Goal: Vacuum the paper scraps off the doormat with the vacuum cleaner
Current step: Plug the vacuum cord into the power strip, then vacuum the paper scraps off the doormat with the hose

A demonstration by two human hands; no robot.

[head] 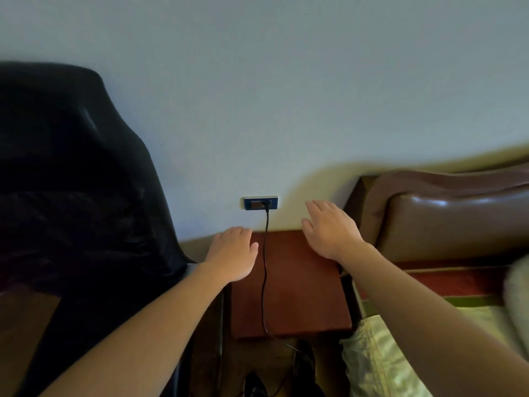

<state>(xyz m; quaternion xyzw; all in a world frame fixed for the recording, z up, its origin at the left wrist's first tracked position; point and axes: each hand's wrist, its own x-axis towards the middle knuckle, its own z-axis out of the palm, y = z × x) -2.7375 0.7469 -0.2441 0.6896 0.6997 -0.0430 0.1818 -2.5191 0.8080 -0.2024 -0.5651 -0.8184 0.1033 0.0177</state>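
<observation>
Far left, a big black draped shape (pixel 71 181) fills the frame, cut off at the left edge, and what it covers is hidden. Next comes the left hand (pixel 233 255), palm down over the back corner of the reddish-brown surface (pixel 300 296). Its grip is loose, the fingers are relaxed and foreshortened, and it holds nothing; I can't tell if it touches the wood. On the wall there is one socket (pixel 260 203) with one plug in it. One thin black cord (pixel 264 267) drops from the plug, runs across the surface and goes over its front edge. It heads towards two dark shapes (pixel 253 383) at the bottom edge, cropped and in shadow, and I can't tell whether either is the vacuum cleaner. So one of the task's things may sit down there on the floor in front of the surface, but its look is too dark to make out. The right hand (pixel 332 229) is raised just right of the socket, its grip wide open, fingers straight and spread, and empty. Further right is one glossy brown padded headboard (pixel 443 219), with pale green bedding (pixel 380 353) below it. A pale blur (pixel 518 290) is cut off at the right edge.
</observation>
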